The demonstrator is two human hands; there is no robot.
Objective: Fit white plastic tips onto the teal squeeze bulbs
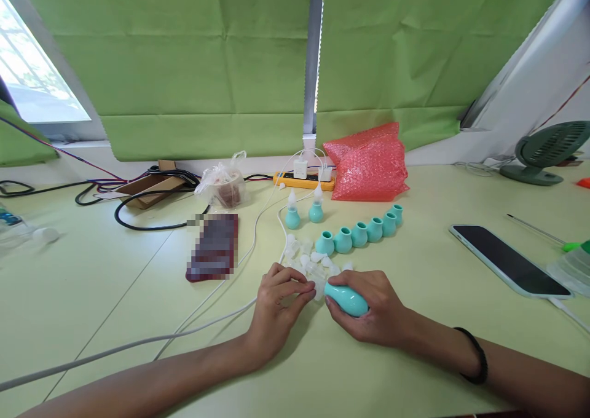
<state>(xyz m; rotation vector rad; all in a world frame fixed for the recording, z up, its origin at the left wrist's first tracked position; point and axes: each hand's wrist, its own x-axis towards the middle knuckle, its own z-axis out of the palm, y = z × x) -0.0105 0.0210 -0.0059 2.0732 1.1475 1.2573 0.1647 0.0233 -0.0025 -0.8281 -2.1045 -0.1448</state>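
Note:
My right hand [369, 304] is wrapped round a glossy turquoise bulb [348, 300], its narrow end pointing left. Just left of it, my left hand [281, 301] pinches with thumb and fingertips at something too small to make out. Translucent white pieces [305, 261] lie in a loose pile beyond my fingertips. Behind the pile, several turquoise pots [360, 235] with open necks form a slanting row toward the back right. Two more turquoise bulbs, one at the left [292, 217] and one at the right [316, 212], stand upright with clear pointed tips.
An orange power strip [304, 181] with white chargers and red bubble wrap [369, 166] lie at the back. A dark red phone [214, 246] and white cables are left; another phone [509, 259], a screwdriver [537, 228] and a green fan [548, 150] are right.

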